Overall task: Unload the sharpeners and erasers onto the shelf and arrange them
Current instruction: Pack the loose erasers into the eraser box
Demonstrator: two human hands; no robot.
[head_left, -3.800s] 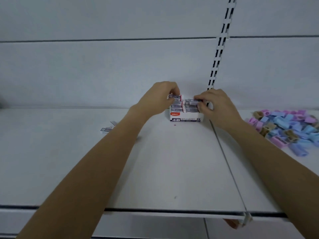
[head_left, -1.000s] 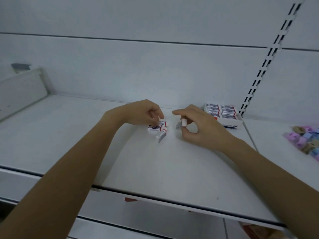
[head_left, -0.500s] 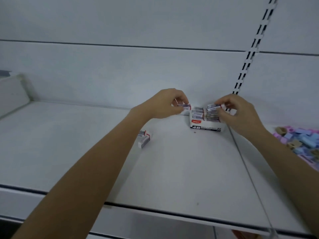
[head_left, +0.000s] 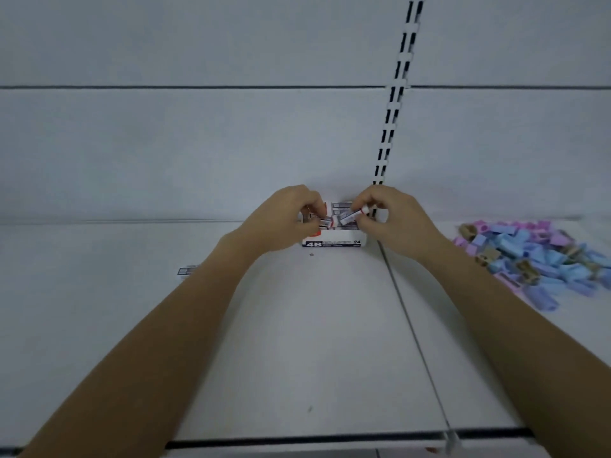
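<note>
Your left hand (head_left: 287, 217) and right hand (head_left: 388, 215) each pinch what looks like a light, firm eraser (head_left: 349, 218) over the box (head_left: 334, 243), so grip its long sides gently.

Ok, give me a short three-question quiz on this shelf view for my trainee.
1. True or false: the eraser box sits at the front edge of the shelf.
2. Where does the sharpener pile lie? A) left of the box B) right of the box C) inside the box
3. What do the left hand and right hand each pinch above the box?

Key
1. False: it sits at the back, by the wall.
2. B
3. An eraser each: the left-hand eraser and the right-hand eraser.
</note>
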